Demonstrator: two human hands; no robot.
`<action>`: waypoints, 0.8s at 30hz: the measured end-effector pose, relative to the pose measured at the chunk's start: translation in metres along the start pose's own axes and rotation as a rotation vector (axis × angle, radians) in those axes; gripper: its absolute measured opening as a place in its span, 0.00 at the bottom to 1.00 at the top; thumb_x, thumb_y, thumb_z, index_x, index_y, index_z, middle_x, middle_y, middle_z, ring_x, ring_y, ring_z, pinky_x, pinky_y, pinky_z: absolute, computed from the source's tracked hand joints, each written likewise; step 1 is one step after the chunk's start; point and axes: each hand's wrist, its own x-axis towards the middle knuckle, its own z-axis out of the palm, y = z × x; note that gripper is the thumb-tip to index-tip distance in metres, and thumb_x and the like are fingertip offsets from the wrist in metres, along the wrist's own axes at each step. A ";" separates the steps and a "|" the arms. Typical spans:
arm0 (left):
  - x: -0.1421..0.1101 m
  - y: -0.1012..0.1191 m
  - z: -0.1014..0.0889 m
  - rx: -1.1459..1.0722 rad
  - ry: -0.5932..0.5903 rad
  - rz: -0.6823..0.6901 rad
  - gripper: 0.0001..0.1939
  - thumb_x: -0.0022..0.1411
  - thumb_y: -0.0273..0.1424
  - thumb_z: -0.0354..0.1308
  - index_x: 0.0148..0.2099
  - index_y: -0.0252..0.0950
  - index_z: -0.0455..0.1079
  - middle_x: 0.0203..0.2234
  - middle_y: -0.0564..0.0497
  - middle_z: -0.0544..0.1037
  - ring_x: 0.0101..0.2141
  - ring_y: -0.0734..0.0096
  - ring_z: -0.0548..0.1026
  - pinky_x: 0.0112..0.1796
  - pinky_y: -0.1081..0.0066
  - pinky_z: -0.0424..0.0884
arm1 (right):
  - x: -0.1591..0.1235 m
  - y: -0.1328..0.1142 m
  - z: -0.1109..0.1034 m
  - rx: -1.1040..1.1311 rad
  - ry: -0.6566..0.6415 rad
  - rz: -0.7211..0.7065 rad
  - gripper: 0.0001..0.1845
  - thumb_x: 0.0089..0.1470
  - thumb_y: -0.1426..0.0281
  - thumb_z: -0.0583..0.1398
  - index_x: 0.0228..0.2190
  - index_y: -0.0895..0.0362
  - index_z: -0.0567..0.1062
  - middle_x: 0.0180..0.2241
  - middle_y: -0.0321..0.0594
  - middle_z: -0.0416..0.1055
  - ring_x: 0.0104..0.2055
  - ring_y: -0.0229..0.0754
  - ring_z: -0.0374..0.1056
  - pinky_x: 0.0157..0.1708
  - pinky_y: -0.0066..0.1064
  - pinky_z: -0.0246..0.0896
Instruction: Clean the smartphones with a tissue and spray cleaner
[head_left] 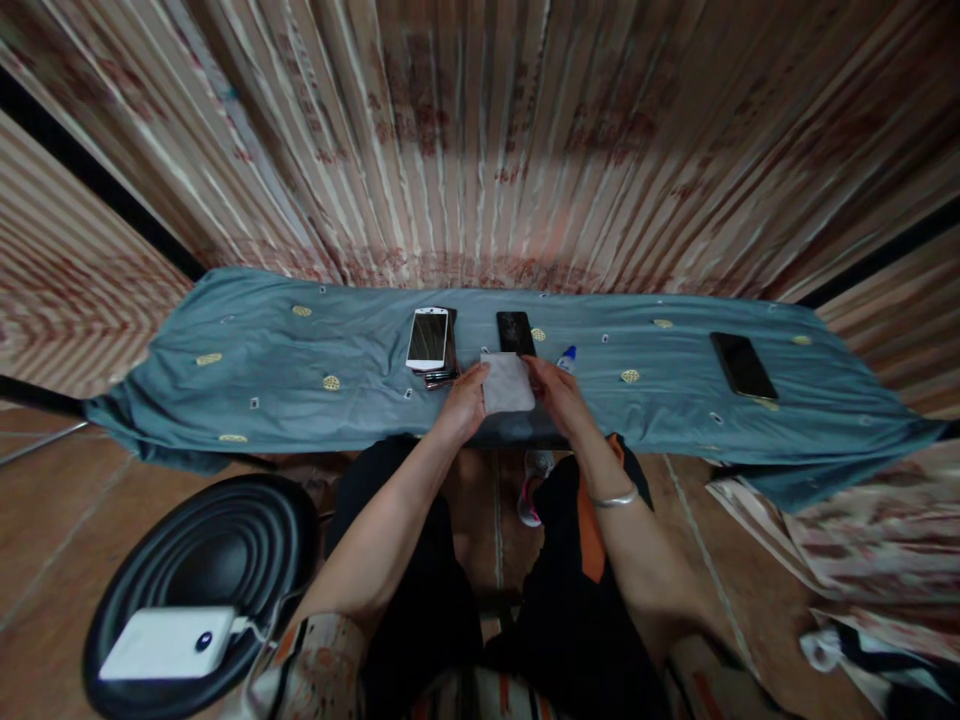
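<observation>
A small pale grey square cloth (508, 384) is stretched between my hands over the near edge of the covered table. My left hand (465, 403) pinches its left side; my right hand (556, 392) grips the upper right corner. Just beyond the cloth lies a black smartphone (516, 332), its lower end hidden behind it. Close to my right hand is a small bottle with a blue cap (567, 358), partly covered by the fingers. Left of my hands, a white smartphone (427, 339) rests on top of a stack of other phones, screen up.
A blue-green patterned sheet (300, 350) covers the table. Another black phone (744, 366) lies at the right. On the lower left, a white power bank (171, 643) with a cable sits on a black round stool (277, 540). Striped curtains (480, 150) hang behind the table.
</observation>
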 end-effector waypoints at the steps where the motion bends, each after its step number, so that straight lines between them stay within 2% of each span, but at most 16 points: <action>1: 0.000 0.002 0.000 -0.003 -0.009 -0.009 0.06 0.58 0.28 0.62 0.39 0.31 0.73 0.34 0.44 0.83 0.45 0.58 0.82 0.48 0.61 0.77 | -0.003 -0.002 0.005 0.076 -0.050 0.085 0.24 0.48 0.48 0.65 0.40 0.53 0.80 0.39 0.41 0.81 0.43 0.49 0.77 0.42 0.39 0.74; 3: -0.001 0.005 0.000 -0.009 -0.016 -0.022 0.07 0.59 0.29 0.61 0.40 0.31 0.73 0.33 0.45 0.83 0.43 0.59 0.82 0.46 0.62 0.77 | -0.008 -0.006 0.015 0.195 -0.117 0.258 0.19 0.50 0.52 0.66 0.37 0.53 0.80 0.33 0.40 0.81 0.39 0.47 0.78 0.36 0.37 0.75; 5: -0.001 0.008 0.000 -0.012 -0.015 -0.019 0.07 0.61 0.28 0.58 0.41 0.31 0.73 0.31 0.46 0.83 0.41 0.61 0.82 0.45 0.63 0.77 | -0.013 -0.009 0.021 0.302 -0.173 0.383 0.14 0.54 0.56 0.66 0.38 0.52 0.79 0.33 0.38 0.81 0.36 0.44 0.77 0.33 0.34 0.75; 9: -0.001 0.011 0.000 0.002 0.017 0.020 0.06 0.62 0.28 0.56 0.40 0.31 0.73 0.29 0.48 0.82 0.39 0.64 0.82 0.43 0.66 0.78 | -0.017 -0.011 0.030 0.489 -0.223 0.487 0.08 0.56 0.64 0.65 0.38 0.52 0.78 0.34 0.37 0.82 0.34 0.42 0.77 0.33 0.33 0.75; 13: 0.001 0.012 -0.003 0.057 0.014 0.080 0.06 0.61 0.29 0.57 0.38 0.31 0.73 0.30 0.48 0.82 0.41 0.64 0.82 0.44 0.67 0.77 | -0.016 -0.009 0.037 0.506 -0.197 0.488 0.05 0.57 0.68 0.63 0.37 0.54 0.78 0.33 0.37 0.82 0.33 0.42 0.78 0.35 0.35 0.76; 18: 0.008 0.010 -0.012 0.185 0.008 0.219 0.11 0.54 0.35 0.65 0.36 0.33 0.74 0.30 0.48 0.82 0.40 0.62 0.82 0.42 0.67 0.76 | -0.015 -0.007 0.045 0.514 -0.110 0.431 0.04 0.57 0.73 0.62 0.33 0.55 0.79 0.29 0.35 0.82 0.32 0.42 0.78 0.37 0.36 0.76; 21: 0.012 0.009 -0.019 0.256 0.040 0.259 0.14 0.50 0.37 0.67 0.37 0.34 0.75 0.29 0.49 0.82 0.36 0.64 0.81 0.37 0.69 0.76 | -0.013 -0.008 0.046 0.536 -0.085 0.381 0.05 0.56 0.75 0.62 0.31 0.56 0.79 0.28 0.36 0.81 0.31 0.41 0.78 0.38 0.34 0.76; 24: 0.016 0.012 -0.028 0.384 0.092 0.262 0.18 0.51 0.39 0.66 0.43 0.35 0.75 0.30 0.50 0.81 0.31 0.67 0.79 0.30 0.71 0.74 | -0.011 -0.008 0.046 0.564 -0.063 0.339 0.05 0.56 0.75 0.62 0.32 0.57 0.79 0.28 0.37 0.81 0.33 0.41 0.78 0.39 0.34 0.76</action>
